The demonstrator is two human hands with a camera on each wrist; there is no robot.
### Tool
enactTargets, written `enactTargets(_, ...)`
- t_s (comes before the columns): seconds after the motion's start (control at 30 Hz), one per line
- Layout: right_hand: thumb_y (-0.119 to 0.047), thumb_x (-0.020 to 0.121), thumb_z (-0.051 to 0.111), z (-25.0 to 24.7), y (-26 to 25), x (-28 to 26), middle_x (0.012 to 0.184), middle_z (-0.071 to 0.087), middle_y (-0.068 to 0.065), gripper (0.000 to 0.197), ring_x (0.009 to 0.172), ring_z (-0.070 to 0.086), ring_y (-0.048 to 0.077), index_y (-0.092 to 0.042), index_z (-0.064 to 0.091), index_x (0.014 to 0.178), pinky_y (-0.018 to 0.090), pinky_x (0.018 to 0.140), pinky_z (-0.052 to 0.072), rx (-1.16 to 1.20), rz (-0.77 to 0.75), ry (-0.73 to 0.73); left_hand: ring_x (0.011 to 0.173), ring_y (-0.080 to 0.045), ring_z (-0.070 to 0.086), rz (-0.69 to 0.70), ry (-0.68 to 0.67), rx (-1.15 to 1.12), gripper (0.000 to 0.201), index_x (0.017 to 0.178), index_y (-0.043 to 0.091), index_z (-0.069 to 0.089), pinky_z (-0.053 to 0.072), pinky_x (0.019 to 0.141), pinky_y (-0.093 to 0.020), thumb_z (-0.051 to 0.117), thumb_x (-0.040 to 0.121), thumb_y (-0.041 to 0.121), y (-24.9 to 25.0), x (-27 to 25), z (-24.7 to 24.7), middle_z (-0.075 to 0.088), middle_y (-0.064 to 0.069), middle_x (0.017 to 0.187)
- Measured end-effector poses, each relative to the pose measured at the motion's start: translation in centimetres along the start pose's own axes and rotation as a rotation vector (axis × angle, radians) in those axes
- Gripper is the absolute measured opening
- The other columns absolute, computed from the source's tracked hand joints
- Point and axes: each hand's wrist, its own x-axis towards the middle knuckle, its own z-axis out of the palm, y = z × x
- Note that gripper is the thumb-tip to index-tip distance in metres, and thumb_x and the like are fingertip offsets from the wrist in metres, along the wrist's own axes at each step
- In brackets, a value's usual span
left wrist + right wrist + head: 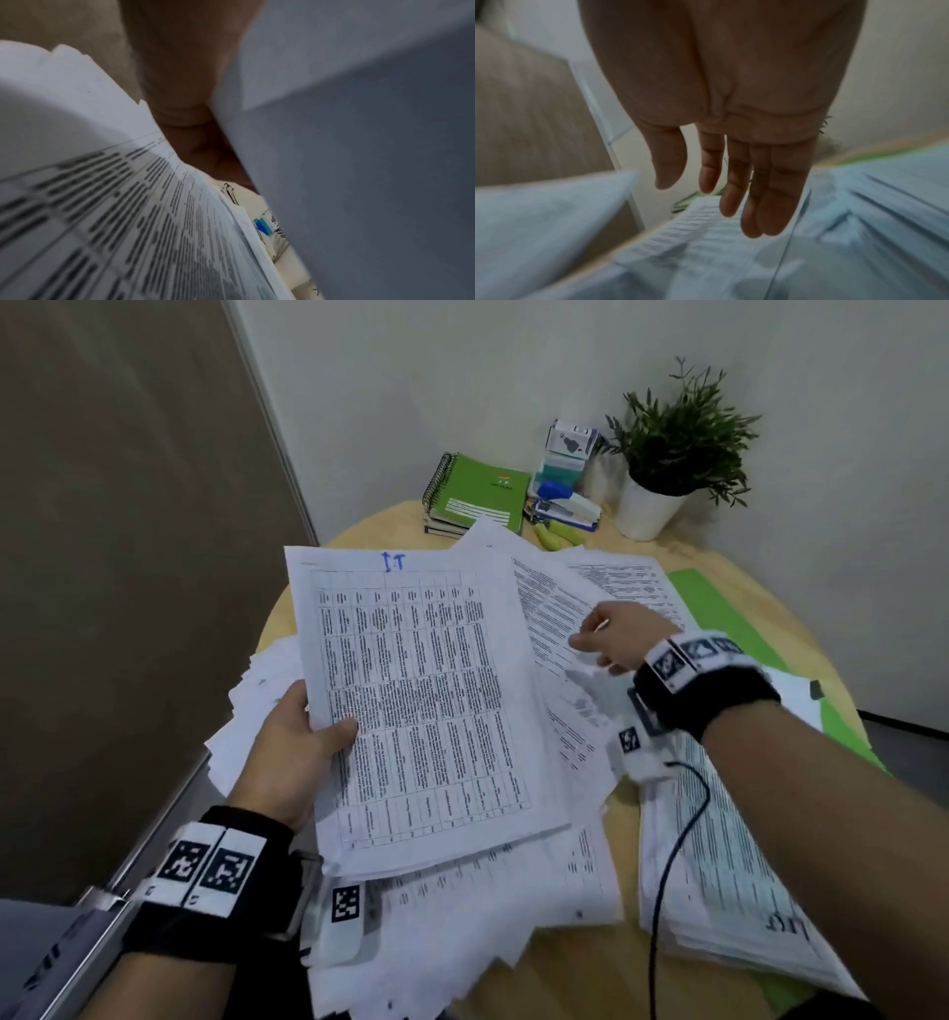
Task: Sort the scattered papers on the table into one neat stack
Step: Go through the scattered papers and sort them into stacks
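My left hand (308,731) grips the left edge of a sheaf of printed sheets (426,701), thumb on top of a table page marked in blue ink; it is lifted above the table. In the left wrist view the held sheaf (359,162) rises to the right of my palm, with loose printed pages (128,213) below. My right hand (611,634) hovers with straight fingers (734,182) over scattered pages (560,603) further back and holds nothing. More loose papers (462,932) lie under the sheaf, and another pile (729,865) lies under my right forearm.
The round wooden table (560,983) stands in a corner. At its back are green spiral notebooks (477,495), a stapler and small boxes (565,474) and a potted plant (672,454). A green folder (719,613) lies under papers at the right. A brown panel (128,557) is at left.
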Motion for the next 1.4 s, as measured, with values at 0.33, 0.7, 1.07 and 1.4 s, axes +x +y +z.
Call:
enactTargets(0.33,-0.048,0.071,0.075,0.2,0.3,11.7,0.111,0.063,0.013,0.051,0.1,0.061,0.035,-0.017,0.046,0.1,0.043,0.088,0.051,-0.564,-0.058,0.162,0.099,-0.019,0.071,0.017,-0.05,0.014,0.038,0.125,0.015,0.057,0.054,0.084,-0.036,0.051,0.094,-0.006,-1.2,2.3,0.1,0.073,0.0,0.112)
enactTargets(0.7,-0.014,0.091,0.056,-2.8,0.6,11.4,0.106,0.061,0.012,0.024,0.097,0.057,0.028,-0.012,0.062,0.114,0.025,0.073,0.034,-0.232,-0.071,0.227,0.105,-0.024,0.069,0.029,-0.032,0.007,0.038,0.125,0.016,0.059,0.048,0.098,-0.05,0.051,0.095,-0.004,-1.7,2.3,0.3,0.073,-0.001,0.114)
enactTargets(1.07,-0.001,0.093,0.049,-1.5,2.3,-5.3,0.1,0.073,0.011,0.025,0.085,0.069,0.031,-0.016,0.066,0.105,0.05,0.084,0.053,0.822,-0.232,0.126,0.107,-0.013,0.065,0.117,-0.019,-0.137,0.042,0.137,0.006,0.046,0.049,0.1,-0.036,0.044,0.098,-0.007,1.7,-1.1,2.1,0.063,-0.02,0.124)
enactTargets(1.4,-0.013,0.097,0.052,6.7,1.7,-11.9,0.086,0.068,0.007,0.016,0.073,0.061,0.023,-0.01,0.068,0.098,0.029,0.064,0.051,0.883,-0.071,-0.276,0.108,-0.023,0.067,0.025,0.055,-0.211,0.041,0.127,0.015,0.053,0.05,0.093,-0.043,0.04,0.098,-0.01,0.4,-4.0,-0.3,0.067,-0.005,0.122)
